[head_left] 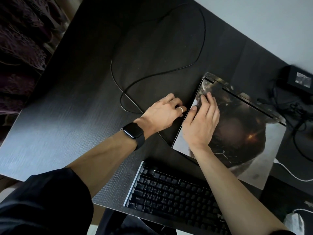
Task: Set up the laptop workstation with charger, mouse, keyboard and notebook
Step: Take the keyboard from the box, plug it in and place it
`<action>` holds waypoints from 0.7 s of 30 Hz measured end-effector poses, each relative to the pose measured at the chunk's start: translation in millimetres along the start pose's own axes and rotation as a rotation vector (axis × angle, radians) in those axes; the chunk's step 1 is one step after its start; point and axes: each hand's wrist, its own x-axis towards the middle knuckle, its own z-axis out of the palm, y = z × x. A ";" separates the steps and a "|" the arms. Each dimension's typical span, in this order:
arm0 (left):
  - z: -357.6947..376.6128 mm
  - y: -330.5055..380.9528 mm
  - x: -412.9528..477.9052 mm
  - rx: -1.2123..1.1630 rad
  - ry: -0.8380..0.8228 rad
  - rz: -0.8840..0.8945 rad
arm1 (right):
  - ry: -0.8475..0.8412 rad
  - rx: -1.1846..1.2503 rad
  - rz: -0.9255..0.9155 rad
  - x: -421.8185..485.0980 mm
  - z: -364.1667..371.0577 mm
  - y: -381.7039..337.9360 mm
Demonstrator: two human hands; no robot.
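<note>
We press our right hand [201, 123] flat and open on the closed laptop [240, 143] just beyond the keyboard [169, 192], while our left hand [162, 114] curls at its side edge, grip hidden

Home workspace; dark desk [67, 116], shaggy throw [18, 39]

Laptop [237, 133] is closed, flat on the table [84, 116], dark artsy skin on the lid. Black keyboard [177, 197] just in front, charger brick [299, 80] behind-right, black cable [205, 31] looping left.
</note>
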 end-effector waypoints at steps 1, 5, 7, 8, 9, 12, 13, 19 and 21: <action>0.6 -0.6 -0.6 -0.001 0.008 0.004 | -0.003 0.001 -0.001 0.1 -0.2 0.0; 5.0 -1.5 -3.0 -0.016 0.056 -0.029 | -0.007 0.005 -0.003 1.1 -0.5 0.0; 5.6 1.2 -4.3 -0.004 0.065 -0.047 | -0.020 0.009 -0.004 1.0 -0.6 1.9; 4.3 3.6 -4.5 0.004 0.066 -0.058 | -0.033 0.012 -0.005 1.1 -1.0 2.7; 2.0 6.9 -5.3 0.009 0.063 -0.080 | -0.050 0.015 -0.009 1.3 -1.3 3.9; -12.7 26.0 -16.4 0.044 0.032 -0.203 | -0.176 0.049 -0.032 3.3 -10.9 9.8; -18.0 33.2 -23.2 0.046 0.032 -0.255 | -0.235 0.065 -0.038 4.3 -15.4 11.6; -52.7 90.2 -100.0 -0.087 -0.117 -0.535 | -0.365 0.204 0.189 -44.5 -84.7 33.0; -54.5 104.7 -129.4 -0.126 -0.187 -0.612 | -0.356 0.233 0.305 -83.1 -102.9 50.7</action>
